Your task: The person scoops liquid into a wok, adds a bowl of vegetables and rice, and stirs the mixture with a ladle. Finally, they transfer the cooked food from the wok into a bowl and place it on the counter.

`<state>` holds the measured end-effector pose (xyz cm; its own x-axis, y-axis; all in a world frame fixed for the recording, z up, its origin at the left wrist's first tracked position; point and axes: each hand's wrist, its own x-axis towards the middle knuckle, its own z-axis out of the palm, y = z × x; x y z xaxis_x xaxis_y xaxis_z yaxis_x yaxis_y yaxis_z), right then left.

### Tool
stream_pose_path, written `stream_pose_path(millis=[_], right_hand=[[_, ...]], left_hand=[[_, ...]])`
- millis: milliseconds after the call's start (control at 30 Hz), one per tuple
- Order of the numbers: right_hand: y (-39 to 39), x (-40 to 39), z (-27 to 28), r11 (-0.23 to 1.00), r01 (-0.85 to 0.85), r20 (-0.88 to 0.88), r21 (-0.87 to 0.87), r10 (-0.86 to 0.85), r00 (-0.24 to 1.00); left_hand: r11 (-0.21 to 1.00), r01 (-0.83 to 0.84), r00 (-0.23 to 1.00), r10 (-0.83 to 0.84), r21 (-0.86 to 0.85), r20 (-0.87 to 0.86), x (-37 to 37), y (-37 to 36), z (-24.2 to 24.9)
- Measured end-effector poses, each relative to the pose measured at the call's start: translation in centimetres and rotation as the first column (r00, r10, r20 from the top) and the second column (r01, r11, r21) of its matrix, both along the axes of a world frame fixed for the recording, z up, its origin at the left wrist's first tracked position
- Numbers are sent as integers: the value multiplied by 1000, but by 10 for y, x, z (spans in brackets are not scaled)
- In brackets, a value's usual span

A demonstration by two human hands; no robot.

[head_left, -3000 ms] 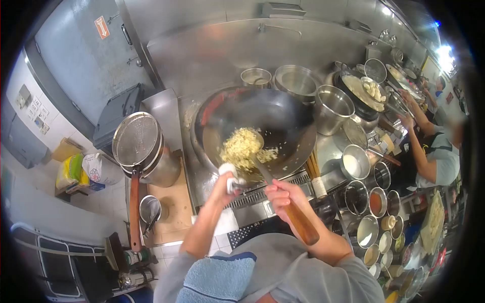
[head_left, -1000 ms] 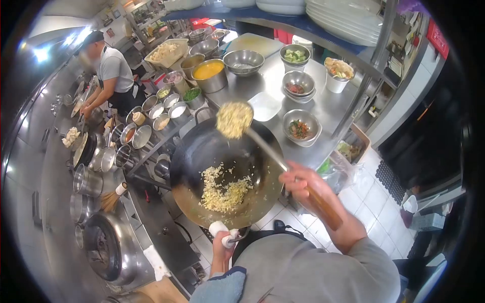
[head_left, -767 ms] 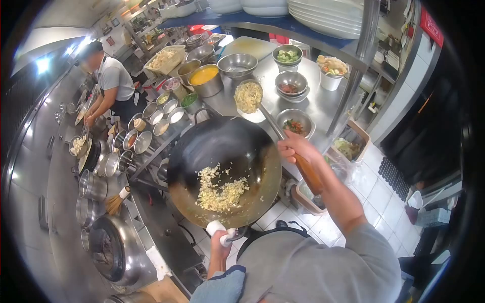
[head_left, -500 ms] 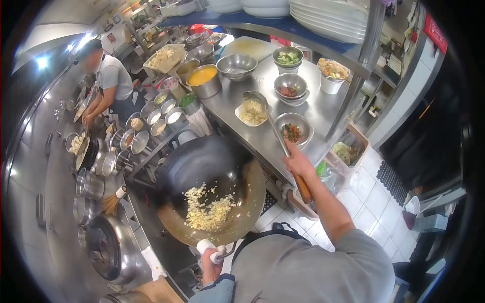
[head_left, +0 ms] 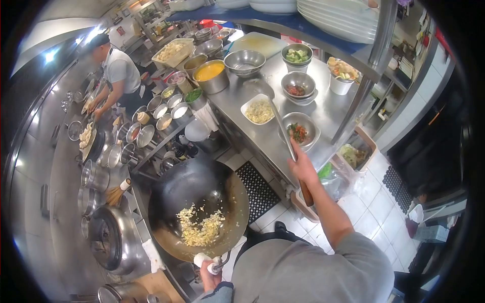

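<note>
My left hand (head_left: pixel 210 276) is wrapped around the white cloth-covered handle of a large wok (head_left: pixel 235 207). Loose pale-yellow chopped food (head_left: pixel 202 228), like scrambled egg bits, lies in the wok. A ladle (head_left: pixel 284 129) with a wooden handle is gripped in my right hand (head_left: pixel 304 169). Its bowl end hangs over the steel counter, just beyond a white square bowl (head_left: pixel 244 112) of pale shredded food. Close to the ladle's shaft sits a metal bowl (head_left: pixel 312 137) holding red and green chopped pieces.
Another person (head_left: pixel 121 76) works at the stove on the left. Small seasoning bowls (head_left: pixel 160 111) and a pot of orange liquid (head_left: pixel 216 84) stand between us. Stacked plates (head_left: pixel 338 20) fill the overhead shelf. A perforated black mat (head_left: pixel 257 189) lies on the tiles.
The wok has moved left and toward me, away from the counter, with my left hand on it. The ladle's head has shifted from over the white bowl to just beyond it.
</note>
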<state>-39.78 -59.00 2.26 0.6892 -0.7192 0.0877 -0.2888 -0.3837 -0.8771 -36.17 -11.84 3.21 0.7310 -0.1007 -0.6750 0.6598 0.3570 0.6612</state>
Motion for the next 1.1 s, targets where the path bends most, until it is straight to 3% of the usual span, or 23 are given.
stream_pose_path(millis=[67,100,200,233,267,300,333,433,567,633,733,767,800,833,900,967,1000,1033,1100], right_hand=[[7,-5,15,957,-61,62,284,45,997],[14,-16,31,875,-110,71,472,86,994],[61,-56,86,696,-183,25,694,230,973],[78,-68,69,819,-330,12,470,368,930],[92,-75,62,833,-428,-105,351,489,866],[106,-83,55,814,-535,-222,226,578,785],[120,-88,58,765,-590,-385,259,642,663],[141,-101,46,641,-761,-586,95,654,478],[173,-110,39,686,-718,-592,118,629,504],[181,-107,39,729,-660,-588,181,618,521],[204,-113,75,806,-566,-337,173,589,735],[210,-111,73,829,-535,-95,164,553,828],[213,-99,74,855,-484,-6,186,494,870],[221,-89,82,865,-428,76,263,424,903],[241,-69,120,828,-287,127,482,258,958],[244,-72,139,821,-293,190,489,228,955],[241,-91,132,834,-304,197,461,238,951],[237,-110,125,845,-315,204,432,248,947],[238,-134,112,866,-289,185,408,231,955]], left_hand=[[1000,28,999,-28,-1,-27,-4,3,-10],[999,37,999,-37,-16,-26,-6,4,-15],[993,114,993,-113,-39,27,-4,5,-43],[986,97,995,-99,-136,-4,-2,1,-50],[987,96,995,-96,-127,6,-1,-7,-50],[989,95,996,-94,-115,14,0,-17,-49],[990,94,995,-93,-102,22,-1,-21,-49],[981,118,992,-112,-154,52,-4,-17,-63],[977,162,987,-158,-139,38,-7,11,-74],[960,176,983,-181,-219,-5,-13,16,-79],[926,102,991,-127,-364,-45,-8,22,-39],[890,98,991,-127,-445,-36,7,2,-12],[782,216,972,-228,-585,55,43,-9,-38],[785,301,950,-297,-542,97,76,-25,-49],[825,215,976,-196,-523,91,133,-82,-55],[758,323,946,-282,-567,162,130,-98,-54],[850,274,961,-255,-450,104,83,-85,-31],[858,216,970,-245,-466,-1,41,-59,-33],[863,185,975,-220,-470,-21,-9,-22,-22]])
